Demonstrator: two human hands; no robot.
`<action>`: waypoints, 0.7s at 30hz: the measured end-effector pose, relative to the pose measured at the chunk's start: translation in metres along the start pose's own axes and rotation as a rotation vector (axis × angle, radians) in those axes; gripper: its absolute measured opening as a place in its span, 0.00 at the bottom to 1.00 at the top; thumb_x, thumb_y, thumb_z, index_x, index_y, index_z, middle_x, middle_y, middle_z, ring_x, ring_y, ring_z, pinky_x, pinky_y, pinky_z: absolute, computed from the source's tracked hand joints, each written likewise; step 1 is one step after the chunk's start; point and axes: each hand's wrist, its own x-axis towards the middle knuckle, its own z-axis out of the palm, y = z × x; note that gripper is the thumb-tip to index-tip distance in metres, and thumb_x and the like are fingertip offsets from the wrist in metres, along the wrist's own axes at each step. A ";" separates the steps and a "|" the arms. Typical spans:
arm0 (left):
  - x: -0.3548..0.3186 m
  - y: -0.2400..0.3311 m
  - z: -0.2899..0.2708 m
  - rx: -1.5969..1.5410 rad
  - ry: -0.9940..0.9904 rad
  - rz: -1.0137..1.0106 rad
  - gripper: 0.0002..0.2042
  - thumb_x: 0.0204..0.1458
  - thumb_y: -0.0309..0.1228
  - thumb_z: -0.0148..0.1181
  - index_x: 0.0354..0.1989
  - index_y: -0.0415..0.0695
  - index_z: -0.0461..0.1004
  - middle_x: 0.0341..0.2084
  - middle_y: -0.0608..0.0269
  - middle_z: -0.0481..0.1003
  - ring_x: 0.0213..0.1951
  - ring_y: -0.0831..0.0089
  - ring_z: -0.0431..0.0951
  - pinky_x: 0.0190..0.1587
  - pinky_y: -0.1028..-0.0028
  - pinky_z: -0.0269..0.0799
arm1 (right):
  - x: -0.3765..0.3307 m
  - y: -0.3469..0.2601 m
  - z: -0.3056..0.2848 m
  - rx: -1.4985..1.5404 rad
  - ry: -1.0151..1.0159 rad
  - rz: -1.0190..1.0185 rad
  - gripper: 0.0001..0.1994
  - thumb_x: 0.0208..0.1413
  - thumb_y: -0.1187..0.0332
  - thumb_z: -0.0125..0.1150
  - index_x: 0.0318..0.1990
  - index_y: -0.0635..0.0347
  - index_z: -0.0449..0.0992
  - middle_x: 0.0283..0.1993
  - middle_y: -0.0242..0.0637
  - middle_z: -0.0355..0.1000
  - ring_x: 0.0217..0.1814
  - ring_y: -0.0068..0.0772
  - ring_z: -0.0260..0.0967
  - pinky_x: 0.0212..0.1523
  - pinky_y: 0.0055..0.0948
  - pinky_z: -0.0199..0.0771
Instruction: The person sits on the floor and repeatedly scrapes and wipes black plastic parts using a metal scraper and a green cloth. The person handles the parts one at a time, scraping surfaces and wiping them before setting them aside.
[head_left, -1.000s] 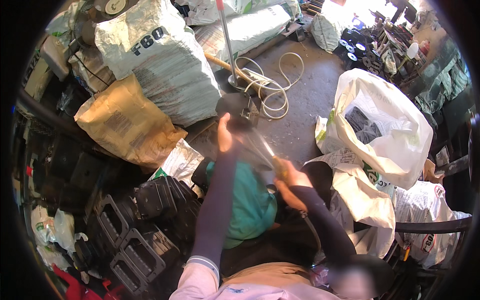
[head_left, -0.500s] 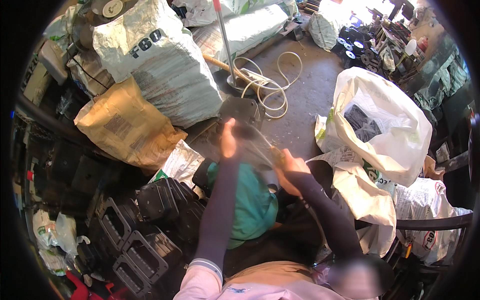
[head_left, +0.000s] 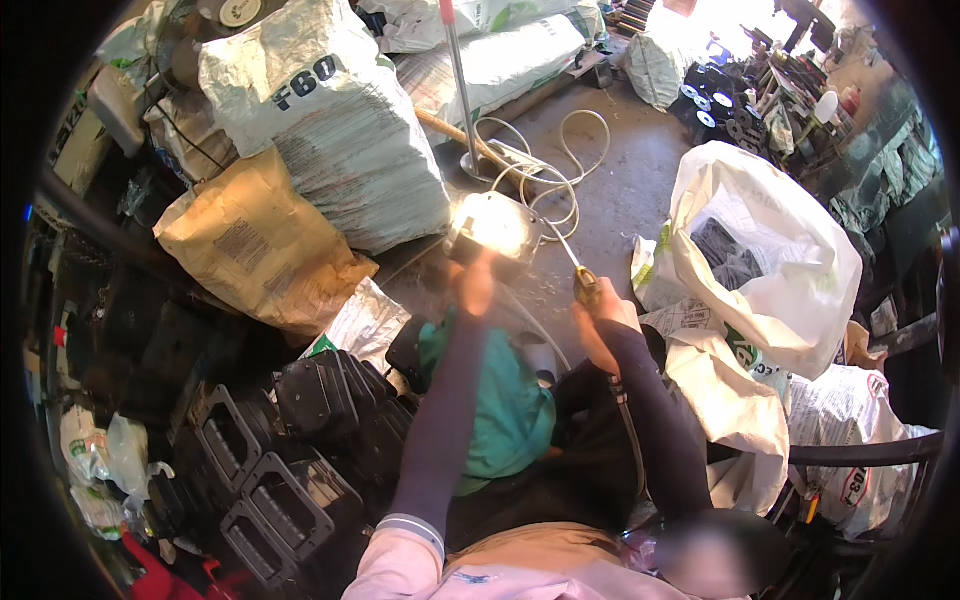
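Note:
My left hand [head_left: 474, 287], slightly blurred, is closed on the near edge of a dark box-shaped housing [head_left: 520, 255]. Strong glare whitens most of the housing's upper face. Gripped in my right hand [head_left: 606, 328] is a yellowish air blow gun [head_left: 586, 286], its thin nozzle angled up and left toward the housing but apart from it. A hose [head_left: 631, 435] runs down from the gun along my right forearm. Green cloth [head_left: 500, 415] lies over my lap, beneath my left forearm. Left of it, several black housings with rectangular openings [head_left: 290, 505] are stacked.
An open white sack [head_left: 815, 270] with dark parts inside stands at right. A brown paper bag [head_left: 255, 245] and a large white sack [head_left: 330, 150] stand at left. Beyond the housing, a pale hose [head_left: 590, 165] lies coiled on the floor beside a metal pole [head_left: 457, 80].
The housing has tilted so its face catches bright light. My right hand has moved right and slightly down with the air blow gun, away from the housing.

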 end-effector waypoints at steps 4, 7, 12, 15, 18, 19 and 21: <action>-0.001 -0.002 0.000 0.172 -0.016 0.038 0.33 0.44 0.32 0.75 0.56 0.28 0.67 0.51 0.48 0.73 0.53 0.65 0.73 0.56 0.68 0.68 | -0.004 -0.008 -0.004 -0.037 -0.242 -0.111 0.18 0.55 0.64 0.61 0.52 0.55 0.68 0.39 0.60 0.76 0.46 0.68 0.73 0.46 0.53 0.74; -0.001 -0.004 -0.002 0.282 0.005 0.119 0.32 0.44 0.33 0.75 0.56 0.30 0.68 0.51 0.48 0.74 0.52 0.64 0.73 0.56 0.67 0.67 | -0.006 -0.020 -0.005 -0.071 -0.307 -0.060 0.18 0.55 0.64 0.62 0.52 0.55 0.69 0.40 0.61 0.76 0.47 0.69 0.73 0.49 0.54 0.73; -0.004 -0.008 -0.004 0.361 -0.068 0.187 0.33 0.44 0.34 0.75 0.57 0.32 0.67 0.51 0.49 0.73 0.53 0.60 0.73 0.58 0.65 0.67 | -0.001 -0.036 0.001 -0.141 -0.325 -0.042 0.18 0.57 0.61 0.60 0.52 0.54 0.66 0.40 0.64 0.75 0.47 0.70 0.72 0.48 0.57 0.72; -0.005 -0.011 -0.006 0.374 -0.035 0.270 0.32 0.44 0.32 0.74 0.57 0.34 0.67 0.50 0.52 0.73 0.52 0.64 0.72 0.57 0.66 0.67 | 0.009 -0.036 0.005 -0.144 -0.303 -0.117 0.17 0.56 0.62 0.59 0.51 0.52 0.66 0.39 0.63 0.75 0.45 0.69 0.72 0.46 0.57 0.72; -0.004 -0.011 -0.008 0.425 -0.025 0.266 0.31 0.44 0.30 0.74 0.56 0.35 0.66 0.49 0.54 0.73 0.52 0.65 0.72 0.57 0.67 0.67 | 0.016 -0.032 0.005 -0.128 -0.265 -0.145 0.17 0.56 0.61 0.60 0.50 0.52 0.67 0.38 0.61 0.75 0.44 0.69 0.73 0.44 0.57 0.73; -0.004 -0.009 -0.007 0.452 -0.017 0.206 0.31 0.44 0.29 0.74 0.56 0.35 0.66 0.49 0.54 0.73 0.52 0.65 0.72 0.57 0.67 0.67 | 0.020 -0.032 0.003 -0.146 -0.264 -0.138 0.17 0.56 0.61 0.60 0.50 0.52 0.67 0.37 0.61 0.75 0.43 0.69 0.73 0.43 0.57 0.73; -0.005 -0.004 -0.007 0.470 -0.055 0.297 0.30 0.43 0.28 0.73 0.55 0.36 0.67 0.48 0.55 0.73 0.51 0.65 0.73 0.57 0.67 0.67 | 0.021 -0.031 -0.002 -0.092 -0.254 -0.191 0.16 0.55 0.62 0.61 0.48 0.57 0.68 0.36 0.61 0.75 0.44 0.69 0.73 0.43 0.54 0.73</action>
